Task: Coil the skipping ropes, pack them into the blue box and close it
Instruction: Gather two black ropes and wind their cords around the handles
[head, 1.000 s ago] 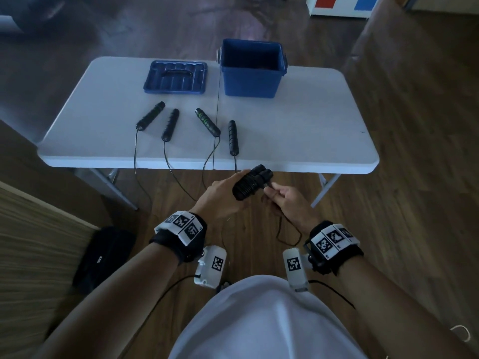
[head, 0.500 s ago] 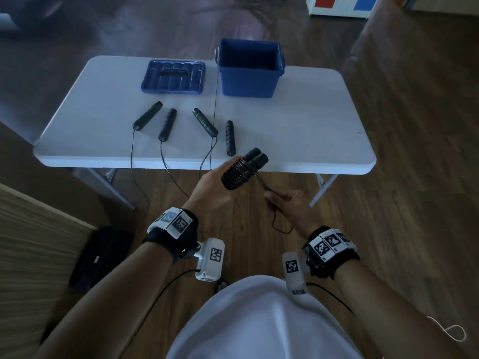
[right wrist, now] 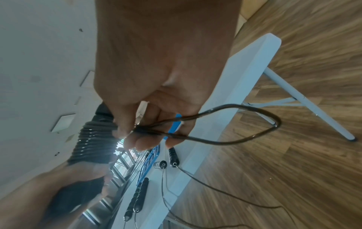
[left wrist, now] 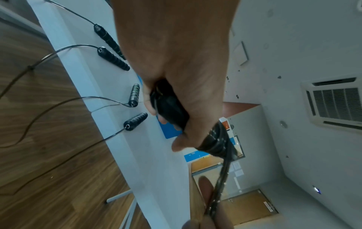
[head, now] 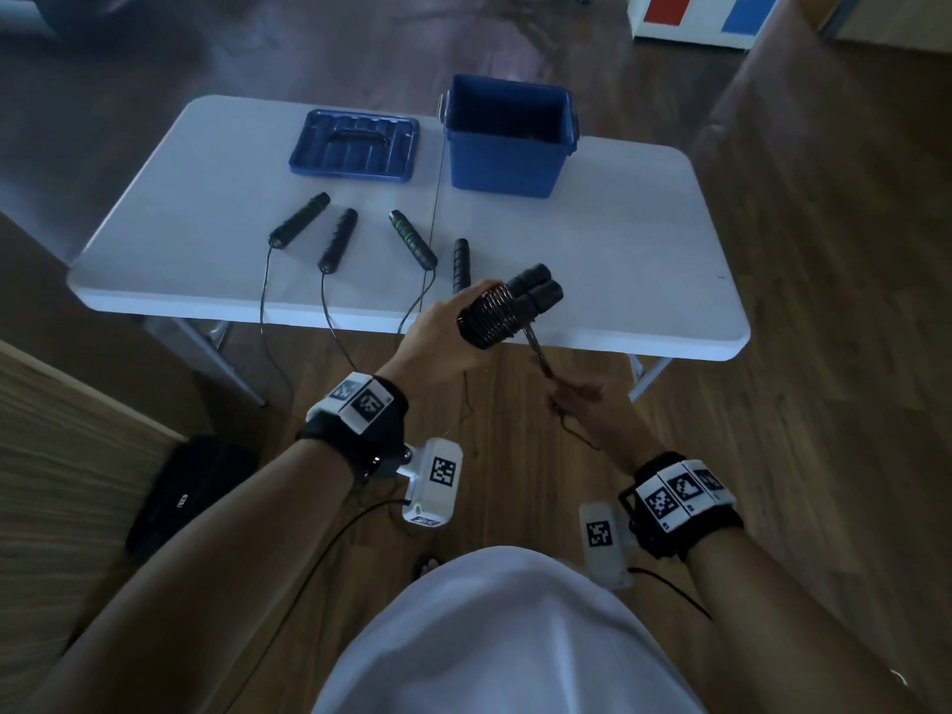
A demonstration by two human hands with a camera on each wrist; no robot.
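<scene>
Left hand (head: 438, 337) clenched, raised; right hand (head: 584, 409) lower, fingers (right wrist: 127, 124) pinched.

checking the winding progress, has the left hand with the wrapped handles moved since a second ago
Yes. The left hand has carried the wrapped handles up and away from the body: earlier they sat below the table's near edge, now they overlap it.

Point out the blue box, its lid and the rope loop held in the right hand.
blue box (head: 502, 164), head view, front wall.
lid (head: 355, 146), head view, middle, just below its handle.
rope loop (right wrist: 260, 112), right wrist view, upper strand of the loop.
</scene>
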